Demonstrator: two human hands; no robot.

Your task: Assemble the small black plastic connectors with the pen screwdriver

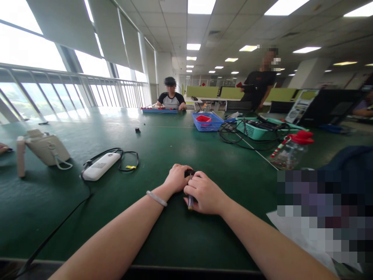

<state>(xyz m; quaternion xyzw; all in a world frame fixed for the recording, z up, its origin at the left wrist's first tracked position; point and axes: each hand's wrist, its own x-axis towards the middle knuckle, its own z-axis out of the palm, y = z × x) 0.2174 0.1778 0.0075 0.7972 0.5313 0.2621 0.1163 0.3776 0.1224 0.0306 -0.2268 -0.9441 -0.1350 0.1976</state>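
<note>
R fingers (190, 190) grip slim, smooth cyl. tool (190, 202); L fingers (184, 168) hold sm. blk pc (190, 172).

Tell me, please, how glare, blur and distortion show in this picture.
Head view: windows wash out, glare whitens the far tabletop; head view: the slim tool in the right hand looks soft; head view: edges look stretched, and pixelation covers part of the lower right.

No text could be read: the grey label (99, 168) on the white oblong device (108, 160) and the yellow cord tag (131, 167), left of the left hand (176, 179), were illegible.
</note>
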